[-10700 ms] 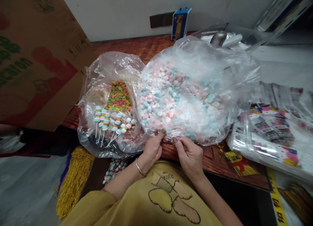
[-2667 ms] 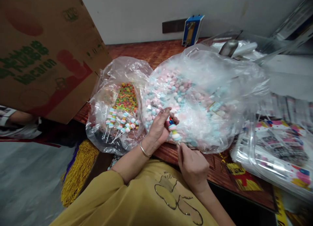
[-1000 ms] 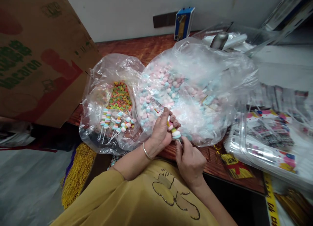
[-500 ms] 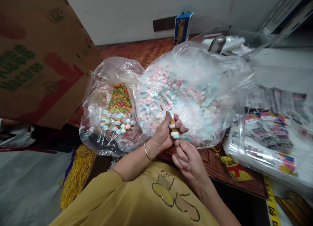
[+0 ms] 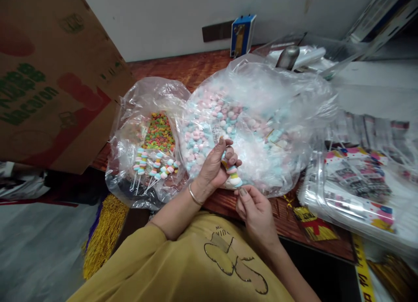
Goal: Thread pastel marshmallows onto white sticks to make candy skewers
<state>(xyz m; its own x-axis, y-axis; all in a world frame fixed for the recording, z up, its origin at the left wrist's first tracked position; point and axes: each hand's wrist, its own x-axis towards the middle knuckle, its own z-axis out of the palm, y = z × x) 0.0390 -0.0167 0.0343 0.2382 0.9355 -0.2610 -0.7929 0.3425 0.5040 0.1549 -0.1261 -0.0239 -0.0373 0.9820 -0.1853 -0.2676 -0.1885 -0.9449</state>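
Observation:
My left hand (image 5: 215,164) is closed around a marshmallow skewer (image 5: 233,174), a stack of white, blue, pink and yellow pieces. Just below its lower end, my right hand (image 5: 256,208) pinches what looks like the stick, mostly hidden by the fingers. Behind both hands lies a large clear bag of pastel marshmallows (image 5: 225,106). To the left, a smaller clear bag holds colourful ring candies (image 5: 160,132), with several threaded marshmallow skewers (image 5: 140,162) lying at its front, their white sticks pointing toward me.
A big cardboard box (image 5: 55,84) stands at the left. Flat printed plastic bags (image 5: 355,184) are stacked at the right, beside a pack of gold twist ties (image 5: 315,223). A blue device (image 5: 242,36) sits against the wall. The wooden table's (image 5: 228,206) front edge is close to me.
The skewer has tilted slightly and more of its lower pieces show below my left fingers. My right hand has shifted a little to the right.

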